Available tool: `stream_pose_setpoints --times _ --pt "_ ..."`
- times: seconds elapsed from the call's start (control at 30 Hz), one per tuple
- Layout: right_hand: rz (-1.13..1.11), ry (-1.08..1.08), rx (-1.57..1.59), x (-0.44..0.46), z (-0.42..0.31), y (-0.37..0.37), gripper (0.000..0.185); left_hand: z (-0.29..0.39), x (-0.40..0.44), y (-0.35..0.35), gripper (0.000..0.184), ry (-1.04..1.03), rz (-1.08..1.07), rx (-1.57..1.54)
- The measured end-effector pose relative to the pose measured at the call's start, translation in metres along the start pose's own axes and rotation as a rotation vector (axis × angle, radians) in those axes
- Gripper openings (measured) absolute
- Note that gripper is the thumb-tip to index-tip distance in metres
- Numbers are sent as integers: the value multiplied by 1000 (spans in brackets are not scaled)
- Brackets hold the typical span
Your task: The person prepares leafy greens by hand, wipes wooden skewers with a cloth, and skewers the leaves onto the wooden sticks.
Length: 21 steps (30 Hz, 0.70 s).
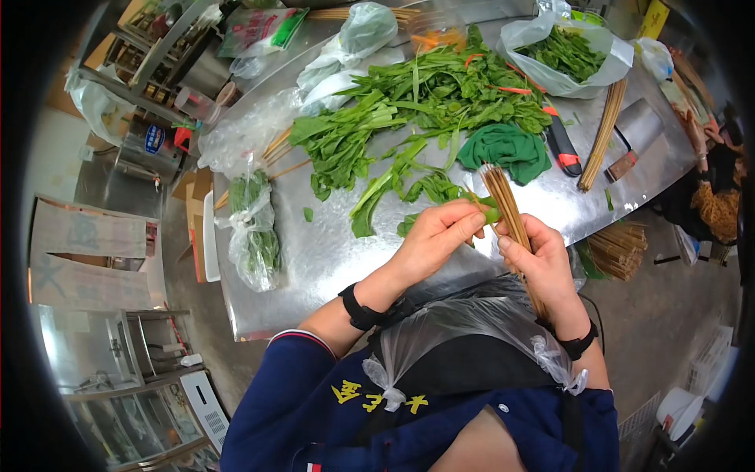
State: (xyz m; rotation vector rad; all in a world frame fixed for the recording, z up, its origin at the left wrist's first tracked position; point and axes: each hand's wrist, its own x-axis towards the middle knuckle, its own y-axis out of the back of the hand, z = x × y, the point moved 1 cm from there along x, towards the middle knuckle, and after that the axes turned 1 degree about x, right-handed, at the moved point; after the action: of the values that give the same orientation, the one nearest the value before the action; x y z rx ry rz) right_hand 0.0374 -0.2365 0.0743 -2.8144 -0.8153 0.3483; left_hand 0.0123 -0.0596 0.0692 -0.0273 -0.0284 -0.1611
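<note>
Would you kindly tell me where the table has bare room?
The widest patch lies between the bagged greens and the left hand. A smaller one lies between the green cloth and the near edge of the table. The far side is crowded with loose greens and bags.

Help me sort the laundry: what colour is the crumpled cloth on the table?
Green; the crumpled cloth shows best in the head view.

Leaves (440, 94) cover the middle of a desk (314, 256), a cloth (504, 153) just before them.
The left bag (252, 236) lies near the left edge, the right bag (613, 64) behind the cloth and to its right. Rightward from the cloth follow knife (561, 141), sticks (603, 135) and cleaver (638, 130).
</note>
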Motion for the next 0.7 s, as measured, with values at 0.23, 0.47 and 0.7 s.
stream_pose_setpoints --times 0.23,0.47,0.7 --pt "-76 -18 165 0 -6 14 24 -6 6 -4 24 42 63 -151" --pt "-246 -20 326 2 14 36 34 -3 17 -7 16 -84 131 123" --pt "-160 -5 262 1 11 39 32 -32 71 100 17 -27 581 1066"
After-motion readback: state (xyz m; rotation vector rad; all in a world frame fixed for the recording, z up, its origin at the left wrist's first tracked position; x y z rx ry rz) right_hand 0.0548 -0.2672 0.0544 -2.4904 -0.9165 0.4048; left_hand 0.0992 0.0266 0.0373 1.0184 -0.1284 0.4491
